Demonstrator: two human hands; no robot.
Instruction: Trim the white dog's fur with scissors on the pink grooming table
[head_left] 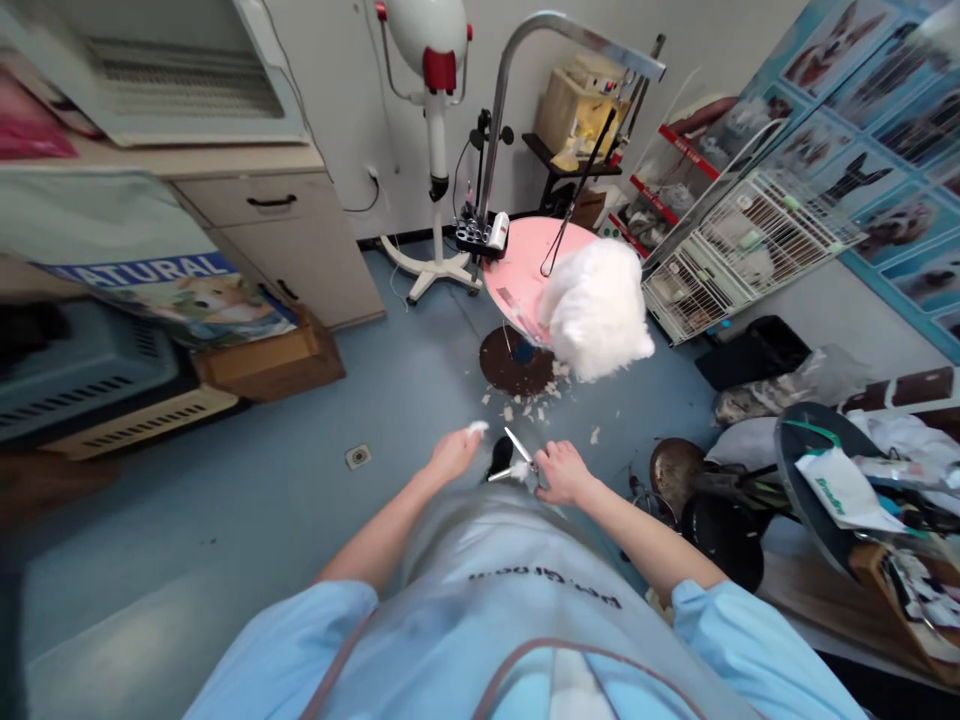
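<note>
my left hand is pinched shut on a white fur tuft over my apron. my right hand is clamped on silver scissors. the white dog stands on the pink table, well apart.

Fluffy white dog on round pink grooming tabletop. White fur clippings scattered over blue-grey vinyl floor. Left hand pinching white fur tuft; right hand with silver metal scissors. Pale blue short sleeves, grey translucent apron with dark lettering. White stand dryer with red band. Beige wooden cabinet, black handle. White wire cage. Blue wall panels printed with dog photos. Brown cardboard box.
</note>
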